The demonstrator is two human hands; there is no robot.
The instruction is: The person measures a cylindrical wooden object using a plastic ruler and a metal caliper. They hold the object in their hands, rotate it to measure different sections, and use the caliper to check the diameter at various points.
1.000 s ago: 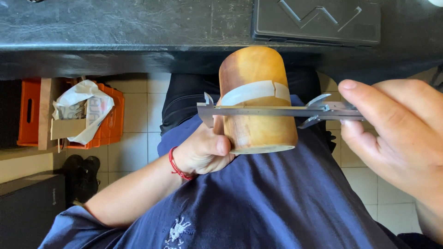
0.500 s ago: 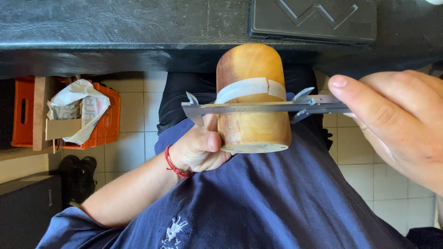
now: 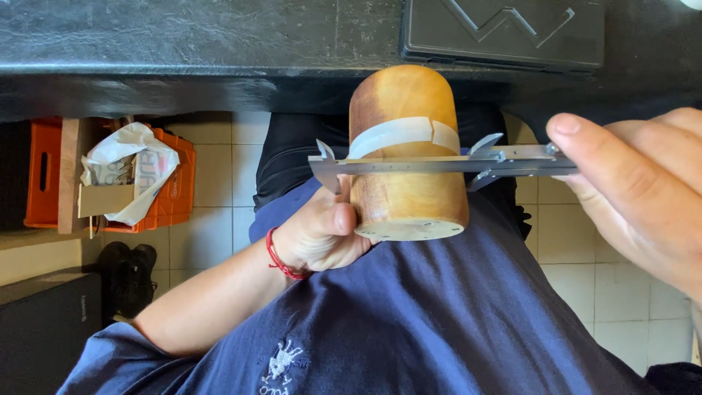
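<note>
Two hands in view: both bare, both engaged on one workpiece; head view looks straight down over the person's torso
Workpiece: rounded, polished brown wooden block [image 3: 406, 146], dome end towards the black stone counter edge [image 3: 183, 80], flat pale base facing the camera; held in front of the body, above the navy blue shirt [image 3: 439, 322]
Band: strip of pale masking tape [image 3: 402, 133] wrapped across the upper half of the wooden block
Left hand [image 3: 322, 234]: fingers clenched round the lower left side of the wooden block, thumb lying against its base rim; red cord bracelet [image 3: 278, 256] at the wrist
Right hand [image 3: 636, 197]: fingers closed on the right end of the steel vernier caliper [image 3: 439, 162]; thumb on top of the beam; underside fingers out of view
Caliper position: beam lies level across the front of the wooden block, just below the tape; one pair of jaw tips stands left of the block, the other right of it; actual contact with the wood cannot be told
Counter: black moulded plastic case [image 3: 504, 33] lies on top, upper right
Floor: pale tiles; orange plastic crate [image 3: 164, 197] at left holding crumpled white bag [image 3: 128, 172]; black shoes [image 3: 128, 267] beside it
</note>
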